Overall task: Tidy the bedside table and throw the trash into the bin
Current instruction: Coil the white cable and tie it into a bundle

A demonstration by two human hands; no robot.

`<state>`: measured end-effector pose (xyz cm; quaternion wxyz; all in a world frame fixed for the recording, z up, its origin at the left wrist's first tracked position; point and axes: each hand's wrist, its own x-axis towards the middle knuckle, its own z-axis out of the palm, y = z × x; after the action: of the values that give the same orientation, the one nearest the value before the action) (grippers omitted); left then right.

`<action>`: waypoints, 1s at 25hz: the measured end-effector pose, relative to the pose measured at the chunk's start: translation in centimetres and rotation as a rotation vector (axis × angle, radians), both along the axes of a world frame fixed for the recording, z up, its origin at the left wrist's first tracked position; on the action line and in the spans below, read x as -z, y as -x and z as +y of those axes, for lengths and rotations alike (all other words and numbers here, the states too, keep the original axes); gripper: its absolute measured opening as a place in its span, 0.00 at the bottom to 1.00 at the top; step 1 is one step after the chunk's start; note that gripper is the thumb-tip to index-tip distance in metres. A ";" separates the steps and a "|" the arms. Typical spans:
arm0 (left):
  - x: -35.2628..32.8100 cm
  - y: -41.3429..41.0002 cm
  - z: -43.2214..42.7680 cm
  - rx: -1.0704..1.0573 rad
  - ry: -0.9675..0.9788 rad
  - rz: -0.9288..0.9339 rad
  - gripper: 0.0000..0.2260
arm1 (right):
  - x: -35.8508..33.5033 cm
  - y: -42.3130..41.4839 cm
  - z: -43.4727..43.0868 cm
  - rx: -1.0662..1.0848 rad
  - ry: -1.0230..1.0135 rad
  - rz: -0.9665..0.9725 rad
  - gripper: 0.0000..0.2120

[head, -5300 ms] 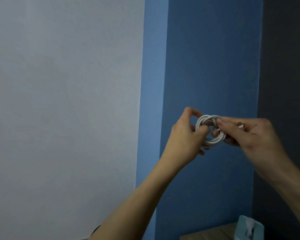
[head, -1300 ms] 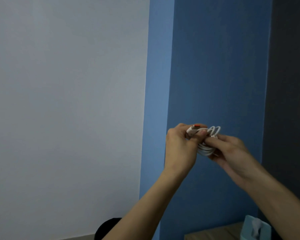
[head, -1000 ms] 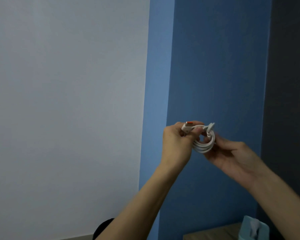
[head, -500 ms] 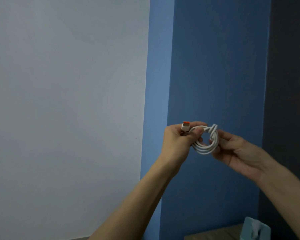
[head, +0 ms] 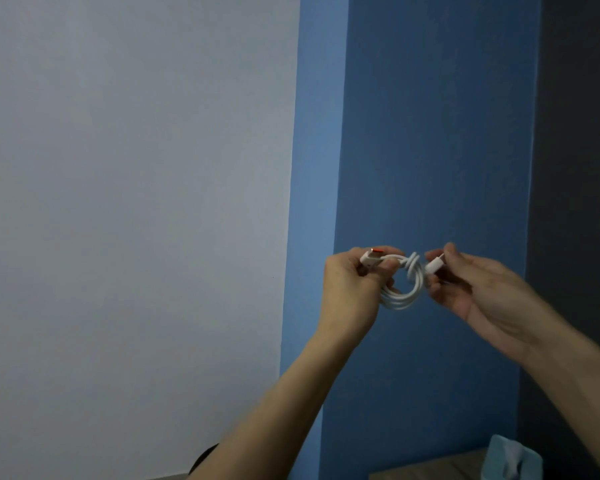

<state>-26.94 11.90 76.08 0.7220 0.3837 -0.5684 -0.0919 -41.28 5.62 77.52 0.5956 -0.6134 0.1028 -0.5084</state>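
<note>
A pale grey wall point(head: 136, 202) fills the left of my view, a blue wall point(head: 430, 133) takes the middle, and a dark strip point(head: 575, 133) runs down the right. I hold both forearms raised in front of the blue wall. My left hand point(head: 352, 289) is curled round one side of the coiled white cable point(head: 404, 296), which is up in the air between my hands, well above the bedside table point(head: 430, 469). My right hand point(head: 478, 289) pinches the cable's other end between thumb and forefinger. A light blue tissue box point(head: 513, 459) shows above the table's right part. The orange-tipped plug point(head: 373, 254) pokes out above my left fingers, and the small white plug point(head: 434, 265) sits in my right pinch.
</note>
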 end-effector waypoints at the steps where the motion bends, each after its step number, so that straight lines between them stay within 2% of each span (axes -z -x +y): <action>1: 0.0 0.1 0.0 -0.006 0.006 0.003 0.06 | -0.1 0.1 0.1 -0.043 0.009 0.001 0.13; 4: -0.1 0.2 0.0 -0.007 0.027 0.002 0.08 | -0.1 0.2 0.1 -0.028 0.155 0.066 0.30; 6: -0.1 0.3 0.0 -0.013 0.019 -0.026 0.08 | 0.2 0.0 -0.3 0.067 0.206 0.053 0.34; 9: 0.5 0.0 -0.2 -0.025 -0.032 -0.065 0.07 | 0.1 0.2 -0.8 0.225 0.242 -0.024 0.32; 13: 1.1 -0.4 -0.4 0.023 -0.105 -0.140 0.07 | 0.3 0.4 -1.0 0.331 0.331 -0.062 0.30; 14: 1.1 -0.3 -0.5 0.030 -0.122 -0.155 0.07 | 0.4 0.3 -0.9 0.332 0.367 -0.042 0.26; 17: 0.9 -0.3 -0.5 0.011 -0.188 -0.213 0.07 | 0.1 -0.2 0.1 0.305 0.497 0.095 0.03; 19: 0.7 -0.3 -0.5 -0.023 -0.230 -0.251 0.07 | -0.3 -0.4 -0.2 0.373 0.678 0.242 0.10; 23: 0.0 0.1 -0.4 -0.125 -0.293 -0.316 0.17 | -0.6 -0.7 -0.5 0.400 0.954 0.429 0.09; 25: -0.3 0.2 -0.4 -0.136 -0.310 -0.340 0.15 | -0.7 -0.6 -0.5 0.363 0.991 0.447 0.10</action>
<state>-27.16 11.45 76.43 0.5528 0.5374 -0.6337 -0.0631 -40.64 5.14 78.21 0.1039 -0.8845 0.0796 -0.4478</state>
